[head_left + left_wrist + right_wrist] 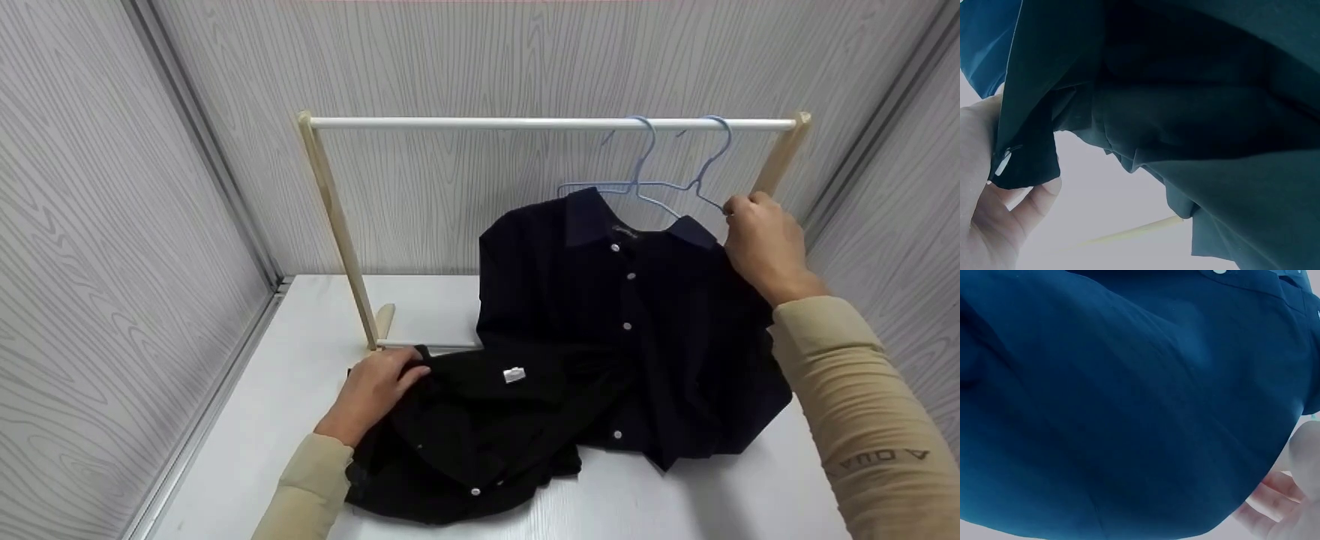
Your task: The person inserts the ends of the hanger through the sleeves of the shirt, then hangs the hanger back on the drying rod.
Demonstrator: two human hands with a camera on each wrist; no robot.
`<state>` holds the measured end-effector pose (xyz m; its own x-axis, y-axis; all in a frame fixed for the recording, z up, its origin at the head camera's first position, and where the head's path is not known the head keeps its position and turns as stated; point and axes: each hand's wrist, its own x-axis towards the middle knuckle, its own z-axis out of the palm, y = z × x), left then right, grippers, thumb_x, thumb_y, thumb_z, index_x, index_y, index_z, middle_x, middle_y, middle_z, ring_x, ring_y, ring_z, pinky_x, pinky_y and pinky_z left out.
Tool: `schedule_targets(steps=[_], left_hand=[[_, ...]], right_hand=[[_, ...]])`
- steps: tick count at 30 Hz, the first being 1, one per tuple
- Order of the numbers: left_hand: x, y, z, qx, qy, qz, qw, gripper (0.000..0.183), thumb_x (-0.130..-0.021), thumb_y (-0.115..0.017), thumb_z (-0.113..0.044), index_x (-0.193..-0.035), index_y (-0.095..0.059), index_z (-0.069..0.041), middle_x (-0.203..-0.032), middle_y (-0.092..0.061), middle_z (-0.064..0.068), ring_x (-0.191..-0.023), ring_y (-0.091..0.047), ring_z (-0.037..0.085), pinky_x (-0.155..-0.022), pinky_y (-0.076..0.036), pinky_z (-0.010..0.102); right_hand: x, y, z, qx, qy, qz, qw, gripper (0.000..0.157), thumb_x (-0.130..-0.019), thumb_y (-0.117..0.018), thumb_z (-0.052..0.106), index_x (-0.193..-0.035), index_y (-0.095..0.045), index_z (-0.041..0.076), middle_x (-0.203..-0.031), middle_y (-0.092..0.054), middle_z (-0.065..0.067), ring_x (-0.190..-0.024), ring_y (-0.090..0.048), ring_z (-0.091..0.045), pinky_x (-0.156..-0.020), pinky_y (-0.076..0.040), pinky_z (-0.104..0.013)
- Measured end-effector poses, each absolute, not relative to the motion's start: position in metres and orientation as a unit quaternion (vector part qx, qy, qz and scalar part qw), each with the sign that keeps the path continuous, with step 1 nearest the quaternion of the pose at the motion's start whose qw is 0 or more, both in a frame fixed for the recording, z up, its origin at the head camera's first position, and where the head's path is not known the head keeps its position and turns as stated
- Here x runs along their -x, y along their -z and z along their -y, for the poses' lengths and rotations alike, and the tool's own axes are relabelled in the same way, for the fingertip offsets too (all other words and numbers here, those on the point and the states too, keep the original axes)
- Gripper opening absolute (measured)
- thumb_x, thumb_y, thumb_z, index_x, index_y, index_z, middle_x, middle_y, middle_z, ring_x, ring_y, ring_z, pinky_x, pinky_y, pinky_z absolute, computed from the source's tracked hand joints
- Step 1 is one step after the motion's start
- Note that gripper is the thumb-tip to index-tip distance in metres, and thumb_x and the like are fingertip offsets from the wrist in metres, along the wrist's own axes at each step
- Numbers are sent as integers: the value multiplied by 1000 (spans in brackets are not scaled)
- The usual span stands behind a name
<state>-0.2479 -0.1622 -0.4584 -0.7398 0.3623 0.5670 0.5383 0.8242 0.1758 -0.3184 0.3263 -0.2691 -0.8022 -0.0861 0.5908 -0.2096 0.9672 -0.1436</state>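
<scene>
A black shirt (pixel 510 427) with a white label lies bunched on the white table. My left hand (pixel 379 386) pinches its upper left edge; in the left wrist view, the thumb and fingers (pixel 1036 205) are either side of the cloth. A navy button-up shirt (pixel 637 315) hangs from a blue hanger (pixel 645 157) on the rail. Behind it, a second blue hanger (pixel 709 161) hangs further right. My right hand (pixel 769 244) grips this second hanger's right arm beside the navy shirt's shoulder. In the right wrist view, navy cloth covers most of the picture, with curled fingers (pixel 1272 498) at the right.
The rack has a white top rail (pixel 450 122), a wooden left post (pixel 337 217) and a wooden right post (pixel 780 161) close to my right hand. A low white bar (pixel 427 345) runs behind the black shirt. Grey wood-patterned panels (pixel 420 195) enclose the white table (pixel 247 420).
</scene>
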Motion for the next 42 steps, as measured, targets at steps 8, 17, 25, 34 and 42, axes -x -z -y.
schedule_targets(steps=[8, 17, 25, 34, 42], left_hand=[[248, 460, 161, 248, 174, 915, 266, 18, -85, -61, -31, -90, -62, -13, -79, -65, -3, -71, -62, 12, -64, -50, 29], [249, 462, 160, 249, 178, 913, 269, 17, -84, -62, -31, -88, -62, -14, -79, -65, -3, -72, -62, 11, -63, -50, 29], [248, 463, 161, 244, 185, 916, 259, 17, -84, -61, -30, -87, -62, -14, -79, -64, -3, -73, -62, 11, -65, -50, 28], [247, 469, 161, 233, 186, 920, 254, 16, -84, -62, -30, -88, -62, -14, -79, -66, -3, -70, -62, 11, -62, -49, 28], [247, 470, 161, 229, 193, 921, 248, 16, -84, -62, -30, -88, -62, -15, -79, -66, -3, -71, -62, 11, -63, -49, 28]], right_hand=[[312, 257, -329, -59, -89, 944, 314, 18, -83, -49, 3, -93, -64, 0, -89, -57, -21, -77, -52, -51, -58, -38, -58], [298, 239, -338, -38, -101, 947, 304, 23, -87, -45, 6, -99, -63, 0, -97, -57, -22, -85, -52, -51, -61, -37, -58], [283, 227, -352, -22, -99, 939, 328, 22, -88, -46, 8, -101, -63, 0, -101, -56, -23, -87, -51, -51, -61, -36, -59], [264, 219, -374, 6, -96, 922, 376, 24, -89, -44, 10, -101, -62, -1, -97, -56, -23, -84, -50, -51, -58, -33, -60], [254, 212, -395, 23, -108, 909, 401, 26, -90, -40, 4, -103, -59, -8, -100, -53, -29, -91, -47, -51, -72, -34, -57]])
